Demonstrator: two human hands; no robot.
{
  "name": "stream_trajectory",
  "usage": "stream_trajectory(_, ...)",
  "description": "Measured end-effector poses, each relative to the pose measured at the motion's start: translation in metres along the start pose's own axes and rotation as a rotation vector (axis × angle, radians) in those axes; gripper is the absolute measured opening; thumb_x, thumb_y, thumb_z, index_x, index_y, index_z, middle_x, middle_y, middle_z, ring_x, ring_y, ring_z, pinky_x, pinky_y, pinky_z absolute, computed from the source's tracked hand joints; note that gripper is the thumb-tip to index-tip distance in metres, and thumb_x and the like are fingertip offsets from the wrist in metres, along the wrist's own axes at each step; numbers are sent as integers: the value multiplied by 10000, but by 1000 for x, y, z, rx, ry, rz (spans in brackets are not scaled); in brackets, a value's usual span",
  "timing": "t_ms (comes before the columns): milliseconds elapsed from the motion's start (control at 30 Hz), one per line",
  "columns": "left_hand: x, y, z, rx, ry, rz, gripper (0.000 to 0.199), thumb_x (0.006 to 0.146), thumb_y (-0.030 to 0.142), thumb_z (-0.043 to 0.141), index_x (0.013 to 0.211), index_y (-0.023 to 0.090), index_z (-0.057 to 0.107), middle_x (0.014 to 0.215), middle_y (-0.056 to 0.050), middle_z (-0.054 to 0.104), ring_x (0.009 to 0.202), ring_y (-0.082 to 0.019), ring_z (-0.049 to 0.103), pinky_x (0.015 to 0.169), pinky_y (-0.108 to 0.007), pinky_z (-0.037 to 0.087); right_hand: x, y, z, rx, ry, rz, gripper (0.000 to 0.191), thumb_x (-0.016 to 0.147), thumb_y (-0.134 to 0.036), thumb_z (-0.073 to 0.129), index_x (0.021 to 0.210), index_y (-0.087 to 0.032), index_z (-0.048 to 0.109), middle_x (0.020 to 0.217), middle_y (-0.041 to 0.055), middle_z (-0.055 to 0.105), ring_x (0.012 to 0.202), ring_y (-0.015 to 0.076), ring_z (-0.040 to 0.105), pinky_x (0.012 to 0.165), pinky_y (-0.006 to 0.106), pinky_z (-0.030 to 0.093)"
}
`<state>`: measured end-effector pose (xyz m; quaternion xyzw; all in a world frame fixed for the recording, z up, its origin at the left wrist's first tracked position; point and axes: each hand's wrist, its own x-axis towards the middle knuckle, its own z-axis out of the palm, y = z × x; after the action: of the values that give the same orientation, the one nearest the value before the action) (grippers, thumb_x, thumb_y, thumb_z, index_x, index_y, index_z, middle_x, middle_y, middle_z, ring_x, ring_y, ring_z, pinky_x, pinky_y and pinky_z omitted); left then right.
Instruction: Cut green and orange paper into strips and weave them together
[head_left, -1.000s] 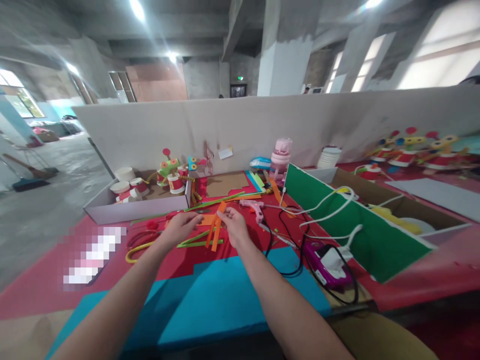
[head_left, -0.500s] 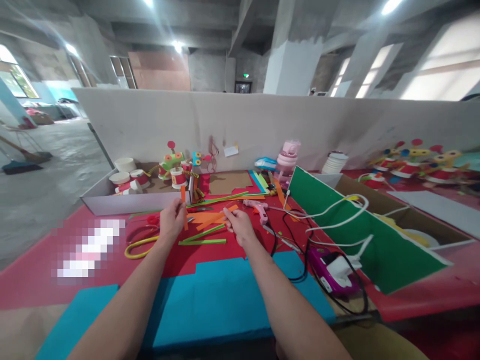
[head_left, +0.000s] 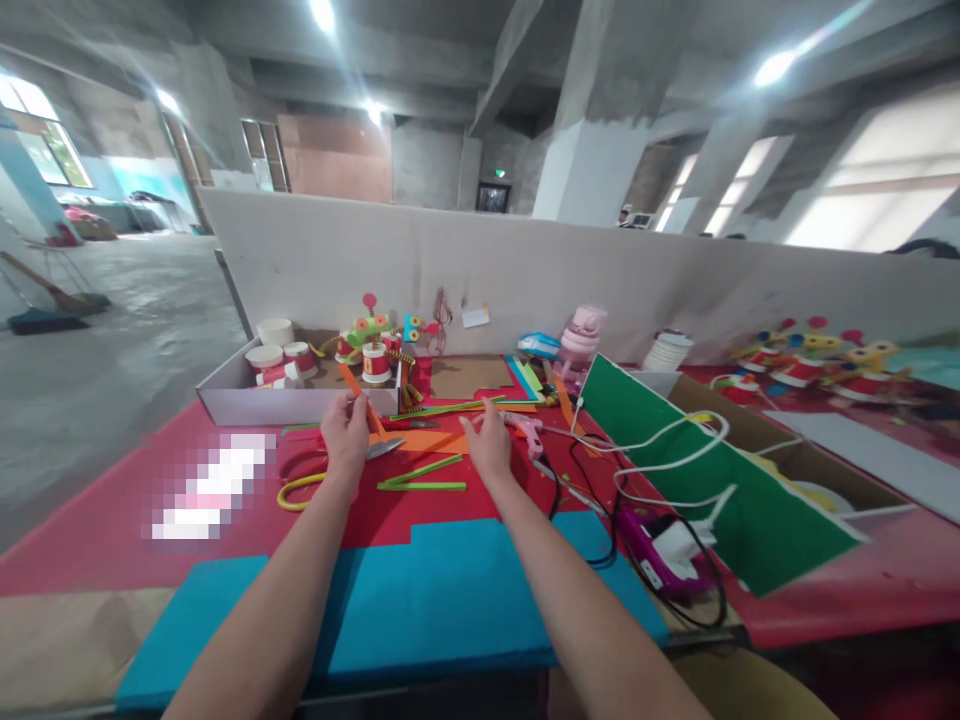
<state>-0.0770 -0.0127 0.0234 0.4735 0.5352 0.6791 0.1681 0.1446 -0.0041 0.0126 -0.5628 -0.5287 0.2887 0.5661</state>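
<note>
My left hand point(head_left: 346, 435) is closed on an orange paper strip point(head_left: 349, 380), whose upper end sticks out above the fingers. Below that hand lie scissors point(head_left: 300, 492) with yellow and red handles, their blade showing beside it. My right hand point(head_left: 489, 440) hovers with thumb and forefinger apart and nothing visible between them, close to the green paper strips point(head_left: 442, 411). Between the hands is orange paper point(head_left: 420, 441) on the red tabletop, and nearer me two short green strips point(head_left: 424, 487) meet at one end. A pink glue gun point(head_left: 529, 430) rests just right of my right hand.
A shallow box point(head_left: 300, 406) of paper cups and cup figures stands at the back left. To the right are a green-sided box point(head_left: 660, 475), tangled cables and a purple power strip point(head_left: 667, 560). Blue board point(head_left: 450, 600) covers the front edge; a pink bottle point(head_left: 582, 340) stands behind.
My right hand's thumb and forefinger, pinched together before, have come apart, and the hand has shifted off the orange paper. In my left hand the orange strip now tilts leftward. The view has shifted.
</note>
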Motion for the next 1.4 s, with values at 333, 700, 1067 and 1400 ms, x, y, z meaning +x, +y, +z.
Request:
stream_trajectory(333, -7, 0, 8, -144, -66, 12, 221, 799, 392, 554, 824, 177, 595, 582, 12, 619, 502, -123, 572, 503, -219, 450, -59, -35, 72, 512, -611, 396, 294, 668, -395, 759, 754, -139, 642, 562, -40, 560, 434, 43, 434, 429, 175, 383)
stream_trajectory(700, -2, -12, 6, -129, 1, -36, 215, 804, 393, 553, 826, 180, 577, 567, 17, 600, 496, -128, 551, 494, -224, 441, -121, -41, -57, 191, -905, 143, 304, 781, -449, 631, 756, -146, 649, 584, -23, 578, 425, 60, 494, 399, 179, 412)
stream_trajectory(1067, -74, 33, 32, -225, -1342, -34, 300, 822, 467, 574, 769, 172, 580, 737, -18, 633, 687, -136, 568, 648, -241, 441, -120, -51, -57, 228, -766, 52, 282, 786, -438, 638, 743, -160, 640, 576, -29, 576, 412, 59, 499, 389, 171, 408)
stream_trajectory(1400, -86, 32, 43, 49, -1352, 256, 285, 906, 404, 448, 848, 183, 619, 872, -25, 660, 814, -157, 587, 761, -252, 434, -97, -166, -140, 676, -441, -237, 230, 757, -417, 718, 740, -203, 635, 542, -57, 498, 377, 37, 397, 321, 139, 326)
